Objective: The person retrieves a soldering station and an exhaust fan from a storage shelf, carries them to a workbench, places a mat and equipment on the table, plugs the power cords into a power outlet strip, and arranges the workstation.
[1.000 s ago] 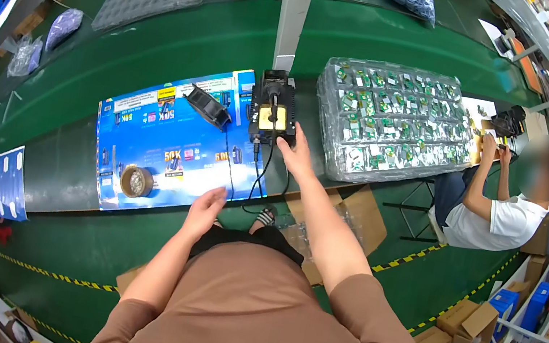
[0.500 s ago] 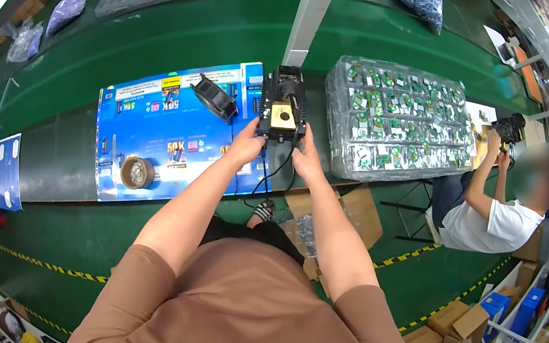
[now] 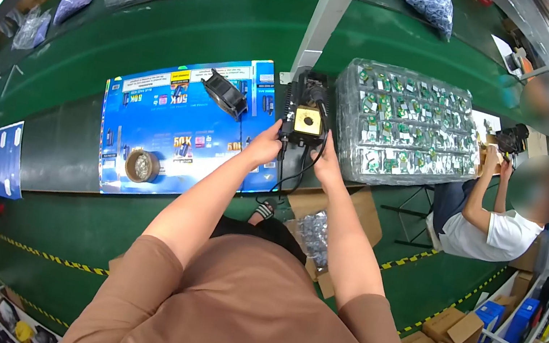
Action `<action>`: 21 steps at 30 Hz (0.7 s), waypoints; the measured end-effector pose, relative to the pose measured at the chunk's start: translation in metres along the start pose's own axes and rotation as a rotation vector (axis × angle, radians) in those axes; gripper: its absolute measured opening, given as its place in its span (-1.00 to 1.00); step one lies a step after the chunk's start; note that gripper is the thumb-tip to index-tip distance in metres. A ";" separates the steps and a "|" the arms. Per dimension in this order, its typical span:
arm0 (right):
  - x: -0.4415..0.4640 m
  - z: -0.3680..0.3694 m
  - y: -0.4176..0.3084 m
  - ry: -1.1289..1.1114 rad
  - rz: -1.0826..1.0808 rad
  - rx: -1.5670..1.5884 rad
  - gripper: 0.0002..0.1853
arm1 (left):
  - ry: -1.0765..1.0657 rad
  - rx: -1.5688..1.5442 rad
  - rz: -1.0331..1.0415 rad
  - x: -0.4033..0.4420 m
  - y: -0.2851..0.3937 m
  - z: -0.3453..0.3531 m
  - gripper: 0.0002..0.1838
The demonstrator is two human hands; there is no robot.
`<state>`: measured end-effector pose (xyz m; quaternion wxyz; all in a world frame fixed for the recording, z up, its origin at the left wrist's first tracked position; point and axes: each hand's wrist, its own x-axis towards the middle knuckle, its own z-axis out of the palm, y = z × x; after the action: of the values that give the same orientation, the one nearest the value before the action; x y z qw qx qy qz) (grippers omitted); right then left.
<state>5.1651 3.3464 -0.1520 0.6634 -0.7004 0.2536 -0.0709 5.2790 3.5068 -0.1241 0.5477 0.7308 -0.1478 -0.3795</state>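
Note:
A black soldering station [image 3: 312, 90] with a yellow sponge [image 3: 309, 122] on it stands at the back of the bench, beside the right edge of the blue printed sheet. My left hand [image 3: 266, 145] is closed on its near left side. On its near right side, my right hand [image 3: 326, 163] grips it in the same way. Dark cables [image 3: 300, 169] hang from it between my hands. To the left, a black fan [image 3: 225, 94] lies tilted on the blue printed sheet [image 3: 150, 127]. The fingertips are partly hidden by the station.
Close on the right sits a clear plastic tray stack [image 3: 407, 129] holding several green circuit boards. A round brown container [image 3: 142, 166] rests on the sheet. Behind the station rises a white post [image 3: 326, 23]. A seated co-worker [image 3: 485, 223] is at right; an open carton [image 3: 354, 219] lies below the bench.
The soldering station has shifted right with both my hands, away from the blue sheet and closer to the tray stack. The view has moved slightly. Another person's head now shows at upper right.

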 end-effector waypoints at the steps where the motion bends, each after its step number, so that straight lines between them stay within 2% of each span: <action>1: -0.002 0.002 0.005 0.000 0.006 0.004 -0.19 | -0.007 -0.001 -0.030 -0.009 0.008 -0.001 -0.25; 2: -0.005 0.003 0.014 0.055 -0.023 -0.052 -0.20 | 0.079 0.064 0.048 -0.010 -0.013 0.000 -0.29; 3: -0.009 0.004 0.025 0.111 -0.051 -0.109 -0.20 | 0.069 0.067 0.038 -0.017 -0.038 -0.003 -0.29; 4: -0.020 0.007 0.036 0.231 -0.097 -0.129 -0.33 | 0.191 0.261 0.135 -0.032 -0.049 -0.007 -0.32; 5: -0.037 0.008 0.036 0.239 -0.087 -0.125 -0.33 | 0.310 0.456 0.234 -0.049 -0.060 -0.011 -0.34; 7: -0.079 0.009 0.030 0.285 -0.096 -0.260 -0.56 | 0.427 0.543 0.316 -0.086 -0.080 -0.022 -0.39; 9: -0.113 0.016 0.046 0.275 -0.127 -0.282 -0.78 | 0.513 0.660 0.293 -0.111 -0.105 -0.037 -0.32; 10: -0.128 0.020 0.062 0.198 -0.022 -0.168 -0.80 | 0.501 0.665 0.295 -0.121 -0.107 -0.041 -0.32; 11: -0.140 0.026 0.073 0.120 0.084 -0.052 -0.82 | 0.490 0.800 0.200 -0.134 -0.103 -0.044 -0.27; 12: -0.146 0.032 0.084 0.011 0.123 -0.044 -0.83 | 0.475 0.934 0.105 -0.143 -0.099 -0.048 -0.22; 13: -0.152 0.040 0.088 -0.098 0.162 -0.034 -0.83 | 0.458 0.941 0.106 -0.148 -0.093 -0.052 -0.22; 15: -0.150 0.053 0.069 -0.314 0.254 0.025 -0.69 | 0.292 1.096 -0.042 -0.154 -0.085 -0.056 -0.11; 17: -0.140 0.068 0.079 -0.412 0.159 -0.010 -0.60 | 0.283 1.134 -0.006 -0.149 -0.098 -0.065 -0.10; 18: -0.134 0.072 0.080 -0.392 0.164 -0.001 -0.60 | 0.274 1.195 0.033 -0.145 -0.105 -0.072 -0.11; 20: -0.125 0.081 0.060 -0.413 0.317 -0.060 -0.49 | 0.265 1.229 0.092 -0.144 -0.108 -0.077 -0.14; 21: -0.121 0.085 0.051 -0.400 0.318 -0.050 -0.49 | 0.253 1.238 0.101 -0.145 -0.108 -0.080 -0.14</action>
<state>5.0841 3.4771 -0.1815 0.6857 -0.6680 0.2258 0.1806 5.2182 3.6917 -0.1565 0.0540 0.9436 -0.3082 -0.1082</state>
